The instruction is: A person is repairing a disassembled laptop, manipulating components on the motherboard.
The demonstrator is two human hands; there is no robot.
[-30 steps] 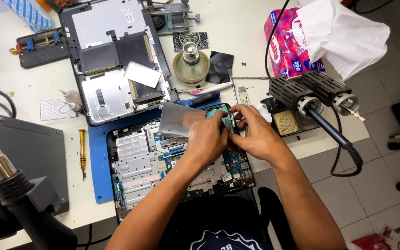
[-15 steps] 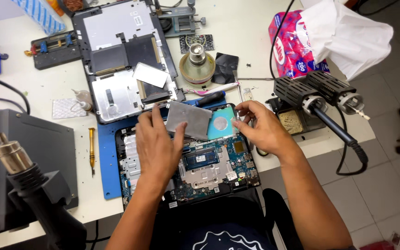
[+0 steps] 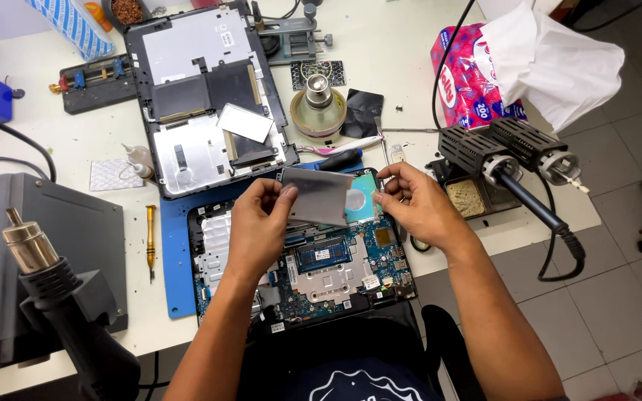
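A plate (image 3: 321, 194) lies between both hands' fingers (image 3: 280, 194), above the board (image 3: 321, 267); screwdriver (image 3: 150, 238) far left.

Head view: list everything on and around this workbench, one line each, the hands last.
Hard drive: one, silver-grey, held above the open laptop.
Open laptop: one, green and blue board exposed, on a blue mat.
Laptop bottom cover: one, grey and black, behind the mat.
Screwdriver: one, yellow handle, left of the mat.
Hot air gun: one, black with brass nozzle, near left.
Soldering irons: two, black, in a stand at right.
Tissue pack: one, pink, far right.
Left hand: grips the drive's left edge.
Right hand: grips the drive's right edge.
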